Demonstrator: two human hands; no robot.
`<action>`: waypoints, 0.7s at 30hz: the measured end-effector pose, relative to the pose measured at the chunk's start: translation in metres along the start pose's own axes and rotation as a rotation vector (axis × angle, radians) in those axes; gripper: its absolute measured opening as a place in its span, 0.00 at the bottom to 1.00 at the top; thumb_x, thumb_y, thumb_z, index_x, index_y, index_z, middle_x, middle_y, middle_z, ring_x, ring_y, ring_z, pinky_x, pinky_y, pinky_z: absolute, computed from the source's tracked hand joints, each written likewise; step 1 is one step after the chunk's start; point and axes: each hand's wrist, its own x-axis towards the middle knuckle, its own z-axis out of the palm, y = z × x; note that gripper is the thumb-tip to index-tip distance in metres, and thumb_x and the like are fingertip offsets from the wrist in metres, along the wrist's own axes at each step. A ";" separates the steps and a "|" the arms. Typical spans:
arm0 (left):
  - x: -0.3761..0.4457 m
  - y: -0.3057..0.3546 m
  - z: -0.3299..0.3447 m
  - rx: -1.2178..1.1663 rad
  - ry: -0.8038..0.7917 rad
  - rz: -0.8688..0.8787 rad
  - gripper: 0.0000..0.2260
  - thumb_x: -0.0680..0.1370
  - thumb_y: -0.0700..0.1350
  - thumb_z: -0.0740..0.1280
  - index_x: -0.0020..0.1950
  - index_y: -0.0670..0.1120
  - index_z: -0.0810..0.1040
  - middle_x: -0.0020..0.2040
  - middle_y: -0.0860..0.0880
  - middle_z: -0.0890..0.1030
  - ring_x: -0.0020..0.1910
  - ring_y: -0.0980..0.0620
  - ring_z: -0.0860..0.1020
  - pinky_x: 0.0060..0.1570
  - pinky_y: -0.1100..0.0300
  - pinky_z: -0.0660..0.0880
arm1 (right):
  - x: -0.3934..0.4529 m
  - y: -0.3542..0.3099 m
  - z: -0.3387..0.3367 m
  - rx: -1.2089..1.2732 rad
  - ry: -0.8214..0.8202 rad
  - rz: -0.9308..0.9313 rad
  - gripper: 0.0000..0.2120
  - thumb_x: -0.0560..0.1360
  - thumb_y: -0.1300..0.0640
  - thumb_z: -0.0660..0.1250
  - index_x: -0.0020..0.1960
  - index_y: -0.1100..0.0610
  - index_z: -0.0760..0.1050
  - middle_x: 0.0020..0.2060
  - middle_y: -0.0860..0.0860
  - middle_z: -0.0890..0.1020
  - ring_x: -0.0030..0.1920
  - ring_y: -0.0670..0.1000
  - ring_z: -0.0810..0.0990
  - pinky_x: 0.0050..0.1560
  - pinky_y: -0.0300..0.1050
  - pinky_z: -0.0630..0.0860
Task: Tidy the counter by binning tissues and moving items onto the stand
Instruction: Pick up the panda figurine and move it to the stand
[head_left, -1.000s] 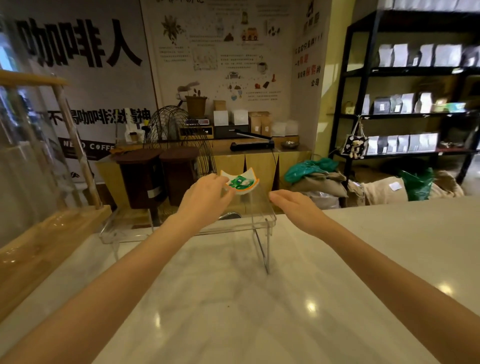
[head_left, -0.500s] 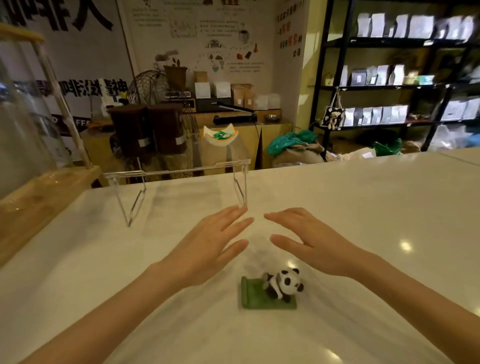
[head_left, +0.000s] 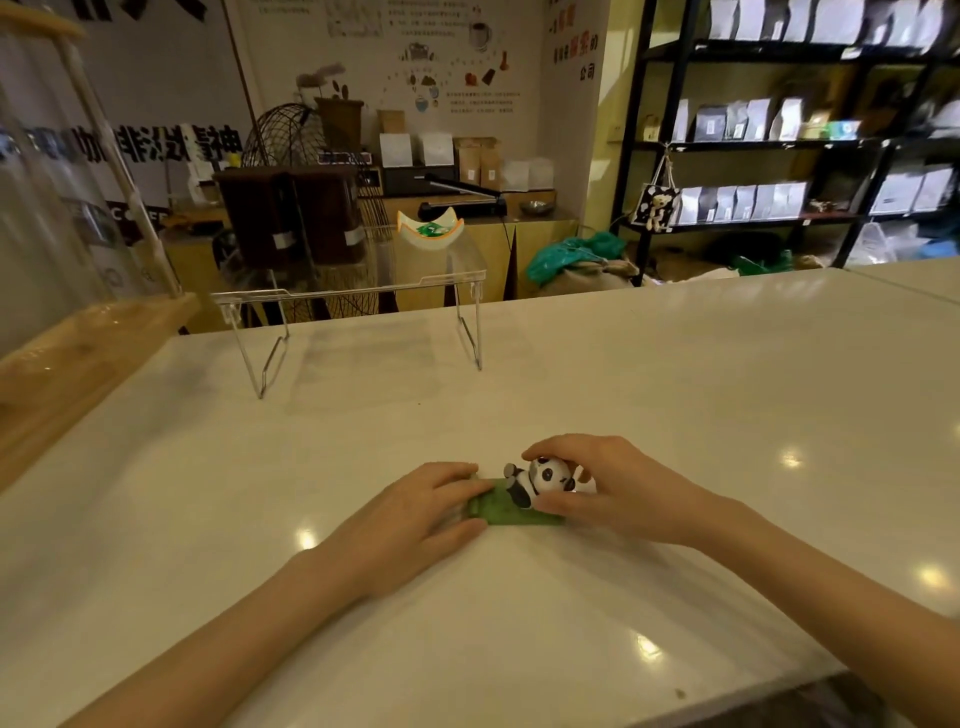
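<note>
A panda figurine on a green base (head_left: 524, 501) lies on the white counter (head_left: 675, 395) near me. My left hand (head_left: 415, 512) grips the left end of the green base. My right hand (head_left: 608, 480) curls over the panda's head from the right. Further back stands a clear acrylic stand (head_left: 358, 296). A small white curved dish with a green packet (head_left: 430, 232) rests on the stand's right side.
A wooden-framed glass case (head_left: 78, 343) runs along the counter's left edge. Behind the counter are brown bins (head_left: 291, 218), a wire basket, sacks on the floor and black shelves (head_left: 779, 140) holding bags.
My left hand left the dish on the stand. Both hands came back toward me and closed on the panda figurine. The view tilted down.
</note>
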 end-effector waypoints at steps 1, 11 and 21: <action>0.001 -0.001 0.001 -0.003 0.007 -0.003 0.31 0.68 0.66 0.45 0.69 0.58 0.63 0.70 0.54 0.66 0.68 0.60 0.63 0.64 0.72 0.56 | 0.001 0.000 0.000 0.022 0.006 0.007 0.20 0.73 0.49 0.66 0.63 0.51 0.71 0.57 0.46 0.78 0.50 0.42 0.76 0.50 0.31 0.71; 0.014 -0.004 -0.021 -0.061 0.108 0.037 0.23 0.72 0.61 0.55 0.63 0.55 0.72 0.60 0.54 0.75 0.58 0.60 0.72 0.54 0.74 0.66 | 0.022 0.005 -0.013 0.377 0.085 0.107 0.19 0.66 0.56 0.74 0.55 0.52 0.74 0.44 0.51 0.82 0.46 0.54 0.82 0.52 0.47 0.80; 0.054 -0.013 -0.098 -0.035 0.347 0.061 0.14 0.74 0.48 0.64 0.59 0.54 0.76 0.54 0.60 0.75 0.47 0.68 0.72 0.46 0.76 0.69 | 0.087 -0.010 -0.072 0.475 0.194 -0.014 0.13 0.67 0.61 0.73 0.49 0.51 0.77 0.47 0.50 0.83 0.48 0.48 0.83 0.50 0.42 0.81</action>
